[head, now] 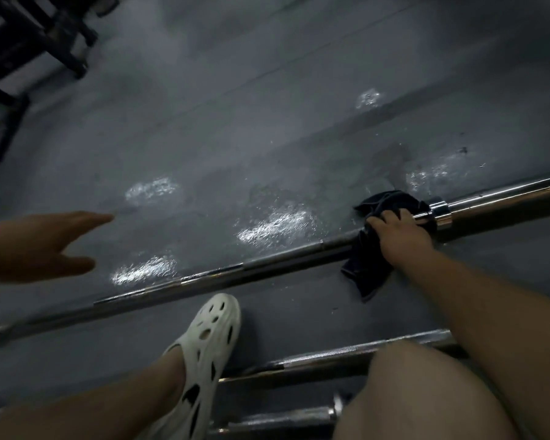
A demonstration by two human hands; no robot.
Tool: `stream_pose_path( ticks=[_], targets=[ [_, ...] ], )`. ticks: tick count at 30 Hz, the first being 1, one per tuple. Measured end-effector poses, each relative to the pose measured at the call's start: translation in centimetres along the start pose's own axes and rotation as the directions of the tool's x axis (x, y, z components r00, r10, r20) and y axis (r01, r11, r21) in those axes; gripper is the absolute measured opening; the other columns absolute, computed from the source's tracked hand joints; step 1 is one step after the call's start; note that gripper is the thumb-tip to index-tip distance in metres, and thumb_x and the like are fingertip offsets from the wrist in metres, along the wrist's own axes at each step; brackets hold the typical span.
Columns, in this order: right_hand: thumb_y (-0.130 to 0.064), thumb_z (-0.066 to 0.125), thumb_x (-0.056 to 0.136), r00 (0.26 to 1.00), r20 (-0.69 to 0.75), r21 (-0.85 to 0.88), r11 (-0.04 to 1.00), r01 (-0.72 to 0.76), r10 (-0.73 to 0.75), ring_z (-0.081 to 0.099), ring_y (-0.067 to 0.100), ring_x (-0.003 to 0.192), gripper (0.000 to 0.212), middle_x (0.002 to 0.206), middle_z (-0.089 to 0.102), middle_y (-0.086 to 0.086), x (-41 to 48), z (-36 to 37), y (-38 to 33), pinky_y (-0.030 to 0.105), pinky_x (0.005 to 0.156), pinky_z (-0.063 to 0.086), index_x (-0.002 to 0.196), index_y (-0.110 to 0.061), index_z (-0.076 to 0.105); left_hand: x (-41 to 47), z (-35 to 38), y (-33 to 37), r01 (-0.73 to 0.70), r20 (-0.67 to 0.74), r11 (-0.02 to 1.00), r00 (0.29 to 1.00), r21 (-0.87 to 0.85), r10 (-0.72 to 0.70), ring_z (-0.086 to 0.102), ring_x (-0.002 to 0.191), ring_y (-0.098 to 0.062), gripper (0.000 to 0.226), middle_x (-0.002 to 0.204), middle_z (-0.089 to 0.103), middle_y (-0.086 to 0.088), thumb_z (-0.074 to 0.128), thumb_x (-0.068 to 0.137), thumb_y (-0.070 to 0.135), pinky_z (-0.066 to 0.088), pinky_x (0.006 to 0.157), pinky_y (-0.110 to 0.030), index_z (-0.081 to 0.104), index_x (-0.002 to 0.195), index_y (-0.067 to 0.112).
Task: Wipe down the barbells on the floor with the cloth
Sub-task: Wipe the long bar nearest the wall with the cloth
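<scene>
As I am reading it through the head camera, the right fingers are curling close together over the dark cloth, clamping it round the shaft of the farthest barbell just inside the bright collar. The right hand is sitting on top of the bar, I am judging so that the palm can bear down while the cloth wraps the steel. The cloth's loose tail is trailing onto the floor on the near side. The left hand is hanging above the floor well away to the left, fingers straight and lightly spread, holding nothing. I am taking it as a counterbalance for the crouch. The barbell is lying flat, running diagonally from lower left to upper right. A second barbell and a third barbell are lying nearer the legs, partly hidden, and I cannot tell whether they are wiped. A white perforated shoe is planted between the first and second bars. A dark rack is standing at far upper left.
</scene>
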State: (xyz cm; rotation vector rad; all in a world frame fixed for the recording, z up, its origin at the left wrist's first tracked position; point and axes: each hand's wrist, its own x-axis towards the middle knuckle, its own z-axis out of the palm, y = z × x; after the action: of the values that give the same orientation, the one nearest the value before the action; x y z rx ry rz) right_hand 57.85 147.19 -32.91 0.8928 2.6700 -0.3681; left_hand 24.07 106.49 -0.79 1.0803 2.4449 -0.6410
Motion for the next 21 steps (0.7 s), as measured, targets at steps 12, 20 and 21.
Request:
stream_pose_path(
  ticks=[12,20,21],
  targets=[
    [-0.028,0.059,0.087,0.986,0.097,-0.101,0.987,-0.125,0.135,0.026,0.037,0.136,0.064,0.147,0.033,0.007,4.9,-1.8,-1.6,0.052,0.107,0.038,0.146,-0.034,0.033,16.3,19.0,11.3,-0.487,-0.027,0.858,0.871,-0.162,0.490,0.055,0.126,-0.028,0.084,0.151,0.042,-0.010,0.051,0.077,0.053,0.036,0.107,-0.030,0.034,0.151,0.016],
    [-0.019,0.063,0.088,0.935,0.180,-0.030,0.951,-0.306,0.307,0.009,0.038,0.147,0.070,0.160,0.013,0.005,7.5,-3.5,-2.7,0.054,0.111,0.033,0.148,-0.036,0.030,22.6,20.7,16.8,-0.389,0.022,0.860,0.908,-0.332,0.419,0.050,0.117,-0.029,0.078,0.141,0.051,-0.007,0.044,0.080,0.057,0.041,0.088,-0.046,0.037,0.149,0.020],
    [-0.019,0.064,0.088,0.927,0.197,-0.033,0.947,-0.319,0.319,0.009,0.038,0.147,0.071,0.160,0.013,0.005,7.9,-3.9,-2.9,0.054,0.110,0.034,0.148,-0.037,0.031,22.9,21.2,16.3,-0.392,0.066,0.851,0.896,-0.349,0.440,0.050,0.116,-0.028,0.074,0.141,0.047,-0.003,0.036,0.085,0.060,0.042,0.089,-0.045,0.027,0.152,0.028]
  ],
)
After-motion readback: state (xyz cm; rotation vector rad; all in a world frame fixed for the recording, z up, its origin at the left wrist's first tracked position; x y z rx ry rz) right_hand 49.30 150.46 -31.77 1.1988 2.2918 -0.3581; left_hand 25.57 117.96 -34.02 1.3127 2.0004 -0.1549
